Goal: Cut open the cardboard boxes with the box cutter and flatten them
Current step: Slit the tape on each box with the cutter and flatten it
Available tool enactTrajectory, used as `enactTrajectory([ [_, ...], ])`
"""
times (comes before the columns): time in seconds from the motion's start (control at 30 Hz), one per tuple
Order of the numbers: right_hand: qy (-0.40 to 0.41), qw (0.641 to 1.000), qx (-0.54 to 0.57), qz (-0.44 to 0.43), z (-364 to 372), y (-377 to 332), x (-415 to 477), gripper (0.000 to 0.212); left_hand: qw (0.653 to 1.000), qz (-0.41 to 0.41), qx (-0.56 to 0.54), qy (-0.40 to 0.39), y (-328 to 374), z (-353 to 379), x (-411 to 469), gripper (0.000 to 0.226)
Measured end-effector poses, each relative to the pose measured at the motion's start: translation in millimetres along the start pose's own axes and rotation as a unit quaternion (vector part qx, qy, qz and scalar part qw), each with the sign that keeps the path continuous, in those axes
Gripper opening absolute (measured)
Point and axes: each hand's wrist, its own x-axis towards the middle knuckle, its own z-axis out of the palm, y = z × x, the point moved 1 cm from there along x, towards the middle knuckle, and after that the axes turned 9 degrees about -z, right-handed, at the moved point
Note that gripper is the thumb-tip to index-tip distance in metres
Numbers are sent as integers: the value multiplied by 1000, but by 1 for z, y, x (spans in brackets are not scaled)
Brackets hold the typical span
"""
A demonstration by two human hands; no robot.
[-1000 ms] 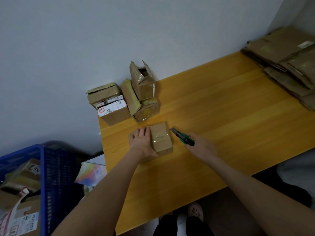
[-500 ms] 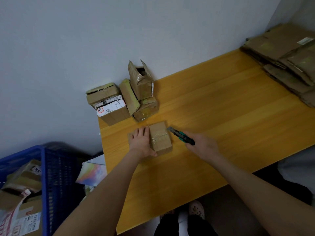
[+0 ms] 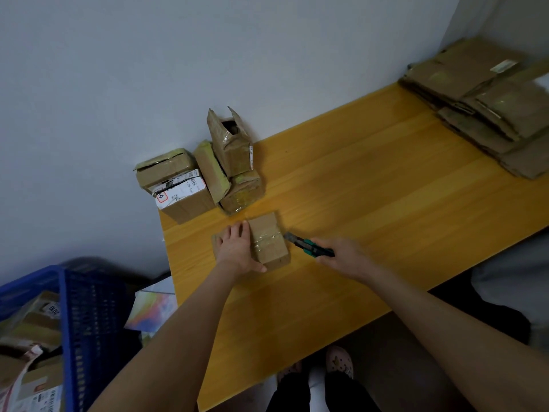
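- Over the last second the box cutter [image 3: 309, 248] moves in from the right. Its blade end was apart from the taped box [image 3: 269, 243] and now sits just at the box's right edge, level with the strip of clear tape across the top.
- The box itself has not shifted. It lies low on the table [image 3: 386, 203], slightly left of the frame's centre and just below the cluster of unopened boxes [image 3: 208, 173] standing against the wall.
- I judge that the approach is over and the first cut on this box is about to start. The tape looks whole, so nothing on it is opened or flattened yet.
- The left hand [image 3: 236, 248] lies flat on the left part of the box with its fingers straight and together, pointing up the frame. The thumb runs along the near edge. It presses down to steady the box and clasps nothing.
- The right hand [image 3: 344, 254] is wrapped round the green-and-black handle of the cutter, with the blade end pointing up-left toward the box. Whether the blade tip already touches the cardboard is too small to tell.
- Flattened cardboard [image 3: 490, 108] is stacked at the upper right of the frame. More boxes sit in a blue crate [image 3: 77, 307] at lower left, so much of the task appears to remain.
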Motion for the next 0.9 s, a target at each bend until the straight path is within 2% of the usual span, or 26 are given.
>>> enactTrajectory([
  [0.17, -17, 998, 66, -10, -7, 0, -9, 50, 1000, 2, 16, 3, 0, -1, -1, 131],
  [0.27, -14, 993, 116, 16, -5, 5, -9, 46, 1000, 2, 10, 8, 0, -4, -5, 130],
  [0.37, 91, 981, 142, 97, 1, 15, -4, 45, 1000, -16, 5, 11, -2, -4, -11, 130],
  [0.43, 130, 974, 131, 131, 6, 17, 6, 49, 999, -46, -3, 7, -1, -1, -18, 130],
  [0.63, 74, 981, 75, 165, 35, 2, 44, 67, 993, -117, -18, -15, 5, 12, -32, 131],
  [0.77, 77, 977, 83, 181, 45, -5, 52, 64, 985, -125, -108, -53, -12, 18, -31, 116],
  [0.9, 123, 947, 195, 221, 45, -16, 50, 49, 965, -122, -218, -77, -26, 22, -28, 100],
])
